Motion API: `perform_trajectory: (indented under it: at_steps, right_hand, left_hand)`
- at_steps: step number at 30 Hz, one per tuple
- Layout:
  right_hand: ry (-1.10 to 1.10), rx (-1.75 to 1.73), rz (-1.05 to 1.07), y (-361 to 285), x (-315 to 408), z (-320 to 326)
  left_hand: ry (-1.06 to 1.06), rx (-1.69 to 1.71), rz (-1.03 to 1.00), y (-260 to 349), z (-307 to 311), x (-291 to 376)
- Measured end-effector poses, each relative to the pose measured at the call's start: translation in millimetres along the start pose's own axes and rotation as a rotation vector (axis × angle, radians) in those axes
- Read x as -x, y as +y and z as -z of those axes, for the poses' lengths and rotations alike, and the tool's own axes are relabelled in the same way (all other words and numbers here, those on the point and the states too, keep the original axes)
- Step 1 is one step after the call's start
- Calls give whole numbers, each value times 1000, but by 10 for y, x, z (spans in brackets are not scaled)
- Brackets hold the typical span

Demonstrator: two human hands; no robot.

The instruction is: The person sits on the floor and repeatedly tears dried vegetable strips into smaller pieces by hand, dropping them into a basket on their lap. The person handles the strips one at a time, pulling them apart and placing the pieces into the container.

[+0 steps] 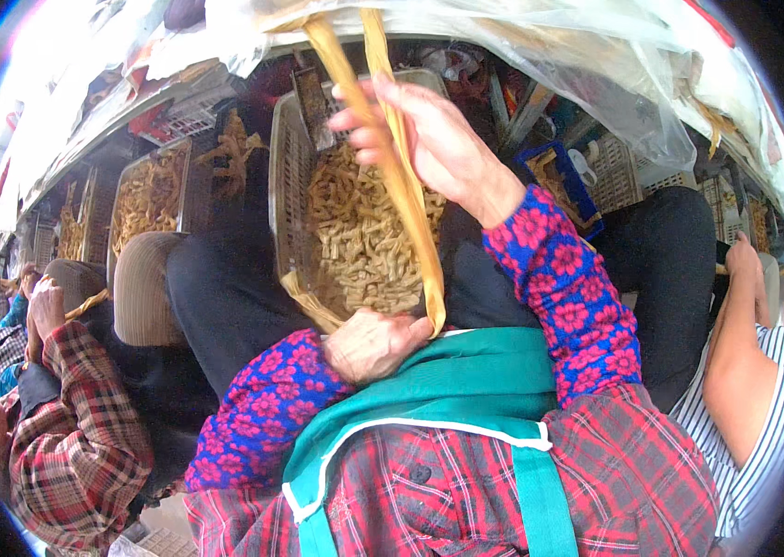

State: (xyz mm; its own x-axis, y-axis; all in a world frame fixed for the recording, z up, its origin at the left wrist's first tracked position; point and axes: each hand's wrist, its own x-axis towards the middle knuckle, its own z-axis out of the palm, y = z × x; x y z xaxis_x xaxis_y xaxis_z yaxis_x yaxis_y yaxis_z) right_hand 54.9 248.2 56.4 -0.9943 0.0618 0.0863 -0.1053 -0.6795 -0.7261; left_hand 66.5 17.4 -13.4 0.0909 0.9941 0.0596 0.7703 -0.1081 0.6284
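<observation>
My left hand [367, 344] is at my lap over a green apron [427, 376], its fingers closed on a long, flexible yellow-tan strip [414, 216] of unclear material. One tan end pokes out to the left of that hand. Higher up, my right hand [427, 132] has the strip running between its thumb and loosely curled fingers; motion blurs it. Two lengths of strip extend upward to the plastic-covered table. Below both hands is a plastic basket [287, 202], holding many short, folded or knotted tan pieces [371, 257]. Its right side is partly hidden.
Clear plastic sheeting [615, 83] hangs off the table edge. A blue crate [590, 216] stands right of the basket. Another basket of tan pieces [148, 188] is at left. Close on the left sits a person in a checked sleeve [79, 404]; another person's arm [740, 376] is at right.
</observation>
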Motion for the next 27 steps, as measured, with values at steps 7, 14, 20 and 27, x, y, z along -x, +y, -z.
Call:
perform_trajectory:
  at_steps: [7, 14, 20, 27]
  right_hand:
    - [70, 976, -2, 826, 719, -262]
    - [-378, 1731, 742, 676, 824, -422]
    - [-330, 1631, 316, 361, 849, -7]
    - [-275, 1579, 298, -703, 1106, 527]
  left_hand:
    - [843, 1102, 327, -316, 711, -141]
    - [571, 334, 415, -163, 724, -54]
    - [347, -55, 253, -47, 588, 48]
    - [468, -382, 499, -79, 666, -44]
